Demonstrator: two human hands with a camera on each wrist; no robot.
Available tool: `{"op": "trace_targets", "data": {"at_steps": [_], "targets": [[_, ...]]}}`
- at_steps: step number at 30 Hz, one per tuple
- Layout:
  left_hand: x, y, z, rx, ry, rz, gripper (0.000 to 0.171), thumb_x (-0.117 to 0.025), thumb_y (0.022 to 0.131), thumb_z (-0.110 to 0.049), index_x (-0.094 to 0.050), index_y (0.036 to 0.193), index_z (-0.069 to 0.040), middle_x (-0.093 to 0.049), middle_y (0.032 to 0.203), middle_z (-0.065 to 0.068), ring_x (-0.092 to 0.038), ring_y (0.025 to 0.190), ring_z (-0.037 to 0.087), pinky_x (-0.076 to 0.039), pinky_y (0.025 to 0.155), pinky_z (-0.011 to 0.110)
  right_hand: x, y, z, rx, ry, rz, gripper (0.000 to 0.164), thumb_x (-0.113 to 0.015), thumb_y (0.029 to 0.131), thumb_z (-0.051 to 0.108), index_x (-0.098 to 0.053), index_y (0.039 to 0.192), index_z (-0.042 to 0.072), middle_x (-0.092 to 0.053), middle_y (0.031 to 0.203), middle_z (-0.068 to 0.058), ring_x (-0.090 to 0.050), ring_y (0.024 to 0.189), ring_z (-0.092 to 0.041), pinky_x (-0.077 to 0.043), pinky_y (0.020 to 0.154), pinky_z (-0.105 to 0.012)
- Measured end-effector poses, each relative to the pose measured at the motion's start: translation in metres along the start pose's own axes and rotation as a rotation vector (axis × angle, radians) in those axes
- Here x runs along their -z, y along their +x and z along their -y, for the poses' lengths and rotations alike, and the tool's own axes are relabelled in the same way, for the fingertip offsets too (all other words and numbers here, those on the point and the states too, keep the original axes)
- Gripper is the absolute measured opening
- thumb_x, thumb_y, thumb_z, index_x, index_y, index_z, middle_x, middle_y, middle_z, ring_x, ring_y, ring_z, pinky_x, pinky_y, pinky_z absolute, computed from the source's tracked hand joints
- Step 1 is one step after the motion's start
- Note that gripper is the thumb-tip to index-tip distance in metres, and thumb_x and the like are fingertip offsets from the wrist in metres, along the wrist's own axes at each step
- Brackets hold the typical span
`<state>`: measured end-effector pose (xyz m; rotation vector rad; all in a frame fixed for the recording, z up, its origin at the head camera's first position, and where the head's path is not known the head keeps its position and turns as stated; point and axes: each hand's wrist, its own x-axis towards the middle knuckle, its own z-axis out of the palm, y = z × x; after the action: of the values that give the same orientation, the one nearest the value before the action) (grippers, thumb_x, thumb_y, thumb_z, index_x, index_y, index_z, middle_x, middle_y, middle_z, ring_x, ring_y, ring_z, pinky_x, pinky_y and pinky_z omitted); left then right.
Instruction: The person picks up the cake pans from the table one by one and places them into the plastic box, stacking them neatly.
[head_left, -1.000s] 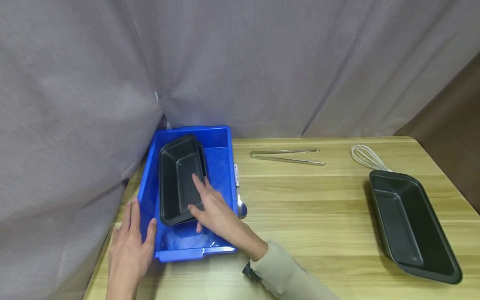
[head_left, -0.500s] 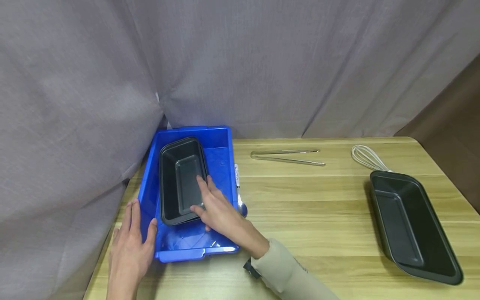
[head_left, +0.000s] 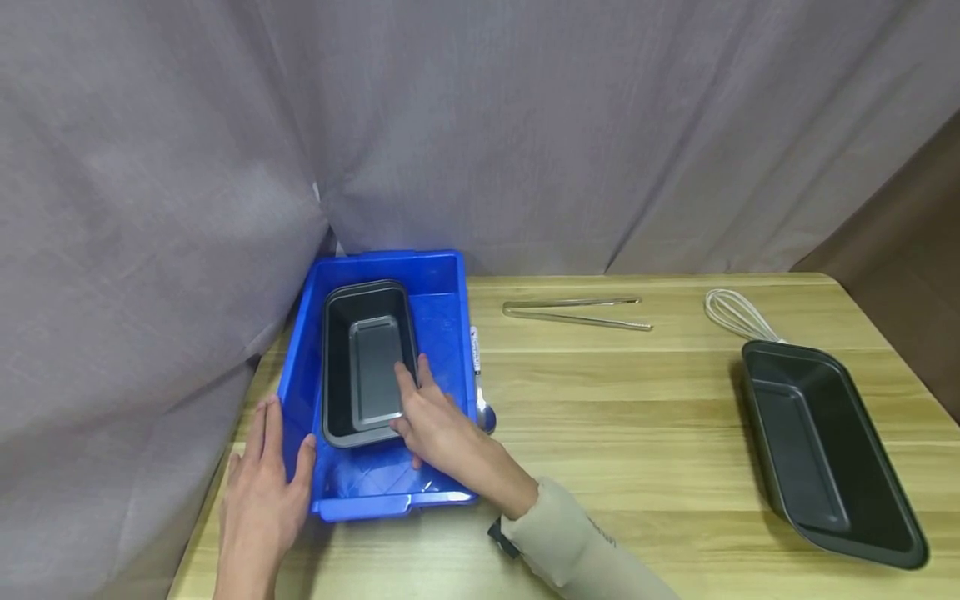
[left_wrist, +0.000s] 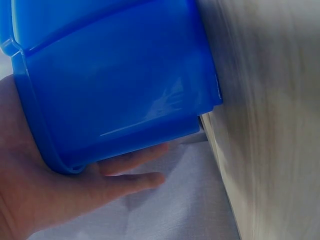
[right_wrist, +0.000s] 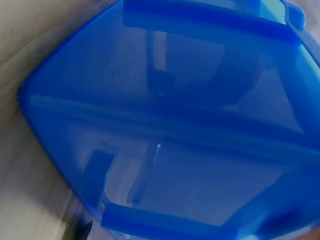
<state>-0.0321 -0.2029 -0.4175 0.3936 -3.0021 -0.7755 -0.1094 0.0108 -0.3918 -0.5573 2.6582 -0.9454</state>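
Note:
Inside the blue plastic bin (head_left: 438, 329) a black loaf pan (head_left: 373, 358) lies toward the left wall, with a doubled edge at its far rim. My right hand (head_left: 442, 429) is at the pan's near right corner: index finger over the inside, middle finger along the right rim, thumb at the front rim. Fingers are mostly straight. The left hand (head_left: 258, 496) rests at the bin's front left corner, straight fingers along the outside of the wall and thumb over the rim. In the left wrist view, that hand (left_wrist: 45, 192) lies against the corner of the bin (left_wrist: 115, 80).
A larger black loaf pan (head_left: 806, 454) stands at the table's right, overlapping a whisk (head_left: 735, 312). Open metal tongs (head_left: 573, 313) lie toward the back. A spoon (head_left: 481, 392) lies against the bin's right side. A grey curtain (head_left: 525, 133) hangs behind.
My right hand has shifted slightly right with the pan in the bin turning straighter. The second rim that showed at its right side is now mostly covered. The left hand stays put.

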Motion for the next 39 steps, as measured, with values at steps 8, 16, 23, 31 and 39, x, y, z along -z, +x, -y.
{"op": "trace_targets", "data": {"at_steps": [8,16,23,31,39], "targets": [[0.0,0.0,0.0,0.001,0.007,0.004,0.076,-0.044,0.117,-0.04,-0.008,0.177,-0.006,-0.013,0.183,0.024,-0.027,0.151,0.072,-0.019,0.132,0.072,0.019,-0.012,0.0,0.106,-0.165,-0.019,0.058,-0.069,0.11,0.024,-0.052,0.16,-0.001,-0.044,0.166,-0.035,-0.064,0.138,-0.05,-0.06,0.108,-0.058],[-0.002,-0.001,0.001,0.004,-0.001,0.005,0.076,-0.044,0.118,-0.039,-0.01,0.177,-0.006,-0.013,0.183,0.024,-0.026,0.152,0.071,-0.021,0.13,0.075,0.061,-0.037,-0.037,0.388,0.037,-0.183,0.031,-0.059,0.114,0.014,-0.073,0.135,-0.004,-0.08,0.127,-0.018,-0.08,0.11,-0.028,-0.063,0.105,-0.047],[-0.001,-0.001,0.0,0.003,0.007,0.009,0.076,-0.043,0.118,-0.04,-0.009,0.177,-0.006,-0.013,0.183,0.024,-0.027,0.151,0.073,-0.021,0.13,0.075,0.106,-0.076,-0.101,0.319,0.017,-0.373,0.026,-0.059,0.113,0.011,-0.077,0.13,0.003,-0.082,0.121,-0.009,-0.079,0.112,-0.028,-0.061,0.106,-0.055],[0.0,0.0,0.001,-0.002,0.013,0.011,0.075,-0.042,0.118,-0.04,-0.009,0.177,-0.006,-0.014,0.183,0.024,-0.027,0.151,0.073,-0.022,0.129,0.076,0.155,-0.131,-0.148,0.182,-0.022,-0.448,0.028,-0.059,0.115,0.016,-0.077,0.136,0.02,-0.081,0.126,0.001,-0.069,0.115,0.003,-0.045,0.099,-0.006],[-0.001,-0.002,0.001,-0.017,0.018,-0.011,0.075,-0.045,0.118,-0.037,-0.012,0.176,-0.004,-0.017,0.181,0.026,-0.03,0.149,0.074,-0.023,0.129,0.075,0.176,-0.181,-0.2,0.127,-0.12,-0.541,0.038,-0.064,0.112,0.01,-0.071,0.147,0.022,-0.061,0.15,0.026,-0.04,0.136,0.025,-0.027,0.099,0.005]]}}
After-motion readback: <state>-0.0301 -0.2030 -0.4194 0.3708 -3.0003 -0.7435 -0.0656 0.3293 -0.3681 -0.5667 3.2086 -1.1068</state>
